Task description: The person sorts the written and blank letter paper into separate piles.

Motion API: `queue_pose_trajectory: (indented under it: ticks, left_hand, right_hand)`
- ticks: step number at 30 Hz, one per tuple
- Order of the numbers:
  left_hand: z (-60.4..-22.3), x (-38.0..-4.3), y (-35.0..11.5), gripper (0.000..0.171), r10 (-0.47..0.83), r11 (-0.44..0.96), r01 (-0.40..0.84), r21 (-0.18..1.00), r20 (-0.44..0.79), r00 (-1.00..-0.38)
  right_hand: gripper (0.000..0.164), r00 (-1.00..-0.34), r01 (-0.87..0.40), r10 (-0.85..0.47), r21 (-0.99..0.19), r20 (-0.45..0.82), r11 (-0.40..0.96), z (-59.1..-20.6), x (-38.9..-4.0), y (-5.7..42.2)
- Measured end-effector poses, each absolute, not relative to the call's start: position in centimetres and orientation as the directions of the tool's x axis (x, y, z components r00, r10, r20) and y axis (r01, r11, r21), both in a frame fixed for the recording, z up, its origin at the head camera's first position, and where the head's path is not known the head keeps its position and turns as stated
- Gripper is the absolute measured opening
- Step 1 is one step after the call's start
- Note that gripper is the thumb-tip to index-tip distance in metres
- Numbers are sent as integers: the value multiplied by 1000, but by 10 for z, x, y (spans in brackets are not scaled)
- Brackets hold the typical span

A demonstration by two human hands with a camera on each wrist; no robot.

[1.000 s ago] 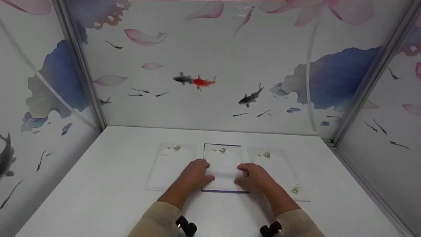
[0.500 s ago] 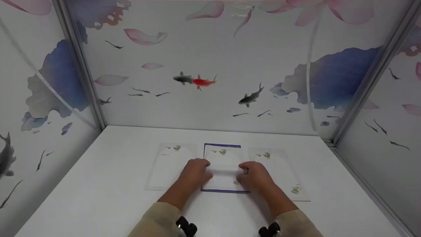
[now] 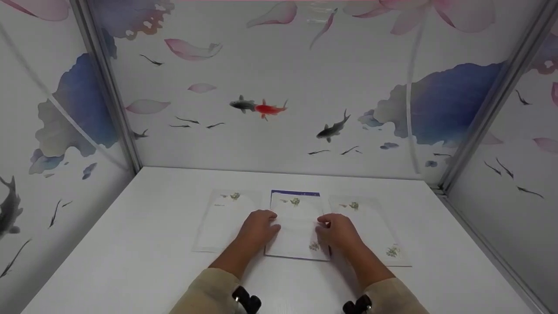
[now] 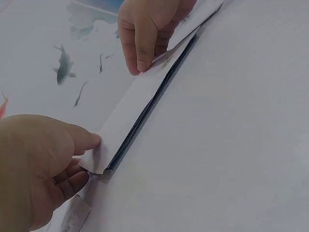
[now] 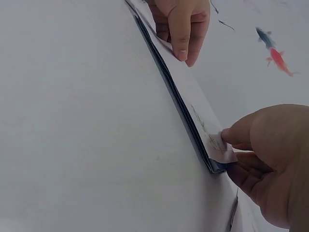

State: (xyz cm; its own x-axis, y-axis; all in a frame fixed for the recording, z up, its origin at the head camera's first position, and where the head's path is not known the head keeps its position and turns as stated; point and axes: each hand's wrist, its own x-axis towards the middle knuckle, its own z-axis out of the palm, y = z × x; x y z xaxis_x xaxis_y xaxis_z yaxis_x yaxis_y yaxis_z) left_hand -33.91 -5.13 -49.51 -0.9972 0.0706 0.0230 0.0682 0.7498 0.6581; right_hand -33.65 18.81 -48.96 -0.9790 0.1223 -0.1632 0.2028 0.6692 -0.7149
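Note:
A white sheet of paper (image 3: 294,218) with small printed plants lies over a thin dark-blue, layered flat item (image 3: 295,193), whose kind I cannot tell. Blue shows as a strip along its far edge. My left hand (image 3: 258,229) pinches the sheet's left edge between thumb and fingers. At the opposite edge my right hand (image 3: 342,233) does the same. In the left wrist view, the sheet (image 4: 125,111) lies close above the dark layered edge (image 4: 154,99). From the right wrist, the sheet's corner bends slightly beside my right thumb (image 5: 234,135).
Similar printed sheets lie on either side, one on the left (image 3: 224,218) and one on the right (image 3: 370,222). The white table (image 3: 144,226) meets a patterned back wall (image 3: 279,144). Side panels with metal posts (image 3: 109,87) enclose it.
The sheet has flattened and slid slightly towards me. A wider blue strip shows at the far edge, while the near strip is now mostly covered. Both hands stay about where they were.

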Motion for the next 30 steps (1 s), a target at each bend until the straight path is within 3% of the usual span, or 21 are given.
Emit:
queue_pose_trajectory:
  ticks: [6,13,30]
  left_hand:
    - [-494,-343,-47,40,-24,692,-3,722,18,-1000]
    - [-495,-345,-46,43,-31,634,16,773,46,-998]
    - [-495,-346,-43,50,-53,515,-11,857,19,-998]
  right_hand:
    - [49,-973,226,173,-745,-150,628,-486,-338,189]
    - [54,-974,214,187,-777,-126,592,-486,-339,191]
    - [49,-980,184,170,-822,-108,539,-485,-344,205]
